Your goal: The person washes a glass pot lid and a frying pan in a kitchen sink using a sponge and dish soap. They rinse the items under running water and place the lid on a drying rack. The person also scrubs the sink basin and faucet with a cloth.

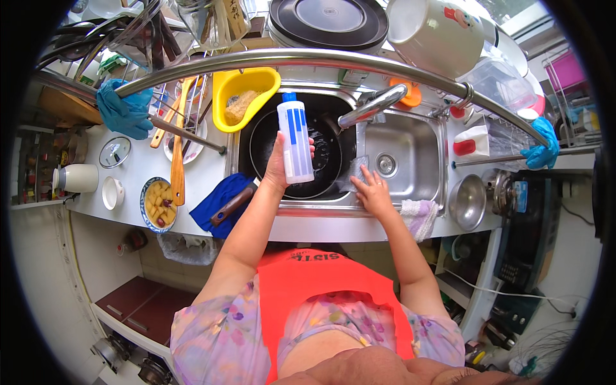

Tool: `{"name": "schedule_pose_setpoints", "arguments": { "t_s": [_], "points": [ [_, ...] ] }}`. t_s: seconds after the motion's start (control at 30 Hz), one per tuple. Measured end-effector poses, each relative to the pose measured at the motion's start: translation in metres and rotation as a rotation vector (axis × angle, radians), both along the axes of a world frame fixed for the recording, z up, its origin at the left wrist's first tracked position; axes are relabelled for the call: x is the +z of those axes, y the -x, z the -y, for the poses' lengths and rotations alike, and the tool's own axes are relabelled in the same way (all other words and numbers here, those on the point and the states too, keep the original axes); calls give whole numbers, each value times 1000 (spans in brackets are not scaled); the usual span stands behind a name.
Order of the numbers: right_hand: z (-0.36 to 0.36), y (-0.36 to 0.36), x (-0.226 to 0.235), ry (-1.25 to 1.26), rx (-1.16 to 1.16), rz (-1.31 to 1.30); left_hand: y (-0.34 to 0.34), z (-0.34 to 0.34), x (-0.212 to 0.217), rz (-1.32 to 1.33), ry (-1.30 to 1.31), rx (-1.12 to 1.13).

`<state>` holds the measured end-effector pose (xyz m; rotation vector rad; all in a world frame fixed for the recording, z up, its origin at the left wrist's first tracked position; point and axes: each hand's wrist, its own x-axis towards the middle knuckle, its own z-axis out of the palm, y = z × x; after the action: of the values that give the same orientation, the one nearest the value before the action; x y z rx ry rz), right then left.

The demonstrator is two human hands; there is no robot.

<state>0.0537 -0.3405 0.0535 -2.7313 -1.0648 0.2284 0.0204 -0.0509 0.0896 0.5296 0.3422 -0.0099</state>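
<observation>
My left hand (276, 168) is wrapped round a clear squeeze bottle (296, 144) with a blue cap and blue label marks, held tilted above the left basin. Below it, a black wok (261, 146) sits in that basin; its brown handle (232, 205) sticks out over the counter edge, across a blue cloth (204, 212). My right hand (373, 191) is at the divider between the basins, its fingers on a greyish, see-through mesh-like cloth (353, 172). Whether that cloth also touches the wok's rim I cannot tell.
A chrome faucet (375, 106) reaches over the divider beside the right basin (410, 163). A yellow strainer basket (224, 77) stands at the back left. A metal rail (289, 58) arches across the far side. A bowl of cut food (158, 204) and a steel bowl (468, 203) flank the sink.
</observation>
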Motion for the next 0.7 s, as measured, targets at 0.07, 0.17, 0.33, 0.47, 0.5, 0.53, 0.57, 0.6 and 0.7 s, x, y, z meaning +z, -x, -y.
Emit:
{"name": "schedule_pose_setpoints", "arguments": {
  "t_s": [0.07, 0.17, 0.33, 0.47, 0.5, 0.53, 0.57, 0.6, 0.7],
  "points": [
    [6, 1, -15, -87, -28, -9, -3, 0, -2, 4, -2, -24],
    [11, 5, -28, -220, -111, -32, -4, 1, 0, 7, -8, -5],
    [-35, -29, 12, -494, -165, 122, -11, 1, -4, 78, -65, -39],
    [-89, -89, 35, -475, -189, 281, -24, 10, -12, 53, -257, -97],
    [-96, -96, 30, -414, -196, 304, -25, 11, -15, 27, -311, -80],
    [-98, -98, 22, -410, -183, 258, -27, 13, -16, 5, -364, -63],
    [-99, -99, 13, -406, -170, 213, -30, 16, -17, -17, -416, -47],
    [-101, -100, 12, -399, -152, 166, -31, 19, -12, -43, -411, -26],
    [-97, -89, 8, -468, -126, 207, -37, 21, -14, -35, -412, -5]
  ]
}}
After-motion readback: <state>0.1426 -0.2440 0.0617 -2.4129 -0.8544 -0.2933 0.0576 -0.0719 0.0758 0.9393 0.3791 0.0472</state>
